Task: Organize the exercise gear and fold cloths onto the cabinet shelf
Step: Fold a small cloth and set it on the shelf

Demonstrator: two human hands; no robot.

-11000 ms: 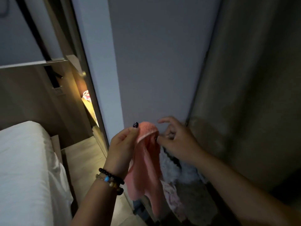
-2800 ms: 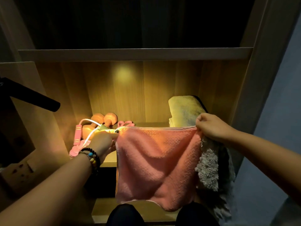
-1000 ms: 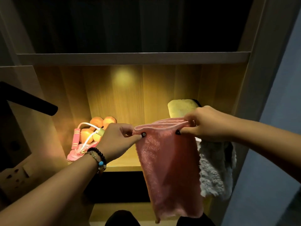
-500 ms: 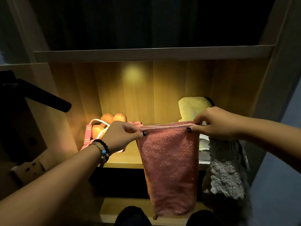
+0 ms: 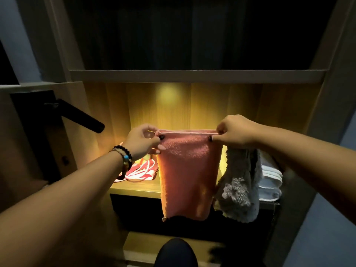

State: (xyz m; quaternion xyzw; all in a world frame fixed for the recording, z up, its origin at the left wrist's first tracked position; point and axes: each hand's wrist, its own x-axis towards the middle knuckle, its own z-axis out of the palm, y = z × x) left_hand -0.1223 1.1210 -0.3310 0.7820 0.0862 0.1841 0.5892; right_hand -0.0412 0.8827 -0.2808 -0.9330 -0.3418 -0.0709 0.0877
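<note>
**Two hands hold a pink cloth up in front of a lit cabinet shelf**

Head view: A person stands facing an open wooden cabinet, seen from above and behind their outstretched arms. The left hand pinches the top left corner of a pink cloth between thumb and curled fingers; the right hand pinches the top right corner in the same kind of grip. The cloth's top edge is pulled taut and level between them, and the rest hangs straight down in front of the cabinet shelf, doubled over into a narrow panel. The thumbnails are painted dark. A beaded bracelet circles the left wrist.

A grey fluffy cloth dangles just beside the pink one, under the right hand; how it is held cannot be seen. Behind it, on the right side of the shelf, sits a stack of folded white towels. On the left side of the shelf lies pink and white exercise gear, partly hidden by the left hand. A warm yellow light glows on the cabinet's back wall above the shelf. A black door handle juts out at the left. The compartment above is dark.
</note>
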